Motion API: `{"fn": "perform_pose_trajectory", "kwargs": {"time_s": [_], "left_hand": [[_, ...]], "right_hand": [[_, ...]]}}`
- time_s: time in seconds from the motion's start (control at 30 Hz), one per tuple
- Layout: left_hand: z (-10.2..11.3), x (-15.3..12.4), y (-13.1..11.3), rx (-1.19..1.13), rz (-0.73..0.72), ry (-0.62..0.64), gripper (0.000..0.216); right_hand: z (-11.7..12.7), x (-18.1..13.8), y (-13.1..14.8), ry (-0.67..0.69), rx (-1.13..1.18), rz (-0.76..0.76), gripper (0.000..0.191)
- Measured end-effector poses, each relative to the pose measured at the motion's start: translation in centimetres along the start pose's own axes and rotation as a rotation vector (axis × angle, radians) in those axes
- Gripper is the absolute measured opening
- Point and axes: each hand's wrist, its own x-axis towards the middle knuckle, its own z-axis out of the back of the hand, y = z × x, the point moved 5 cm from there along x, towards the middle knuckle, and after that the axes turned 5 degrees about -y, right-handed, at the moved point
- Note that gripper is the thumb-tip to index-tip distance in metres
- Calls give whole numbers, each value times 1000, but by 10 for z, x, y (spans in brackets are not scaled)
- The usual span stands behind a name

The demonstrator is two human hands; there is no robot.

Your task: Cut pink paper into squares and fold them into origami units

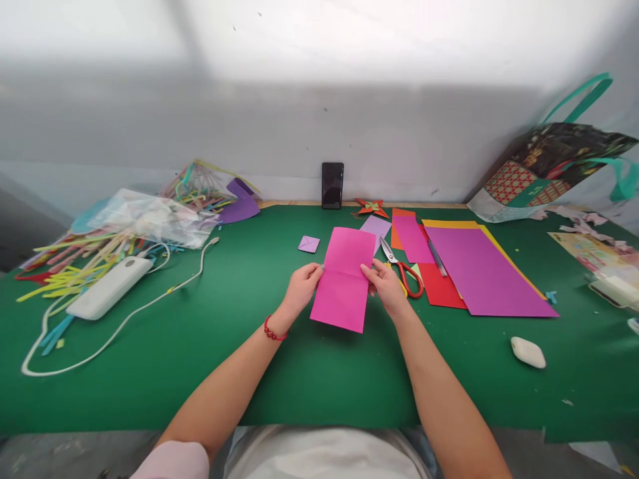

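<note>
Magenta creased paper [342, 299]: left hand [301, 287] pinches its left edge, right hand [389, 287] its right; light, even tension is best.

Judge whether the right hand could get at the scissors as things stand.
Probably yes: the scissors lie just beside the right hand, their red handle showing uncovered, though that hand would likely have to release the pink sheet first.

Lighting: bright; we note glare bleaching the upper smooth white wall [399, 40], with a soft grey shadow [187, 33] slanting at left. Distortion: wide-angle; we list the boxy red-and-black patterned bag with teal handles [536, 169] as stretched. Blur: we find softness towards the right edge.
</note>
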Motion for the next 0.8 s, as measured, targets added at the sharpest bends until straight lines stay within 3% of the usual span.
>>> {"fn": "perform_pose_trajectory", "kwargs": {"time_s": [0.17,0.3,0.43,0.53,0.63,0.8], "left_hand": [[-7,-1,3,-67,127,119,17],[-15,-5,8,-75,206,283,20],[-11,-2,14,-160,239,215,23],[-7,0,15,-261,274,137,27],[-3,0,17,-306,308,57,28],[-6,-2,25,-312,372,49,28]], "right_hand": [[3,1,-1,-61,-14,-7,38],[10,3,6,-114,-195,112,37],[41,1,13,-396,-701,157,30],[66,-3,12,-563,-1112,36,30],[78,-5,2,-486,-1286,-126,36],[66,2,5,-459,-1243,-40,31]]}}
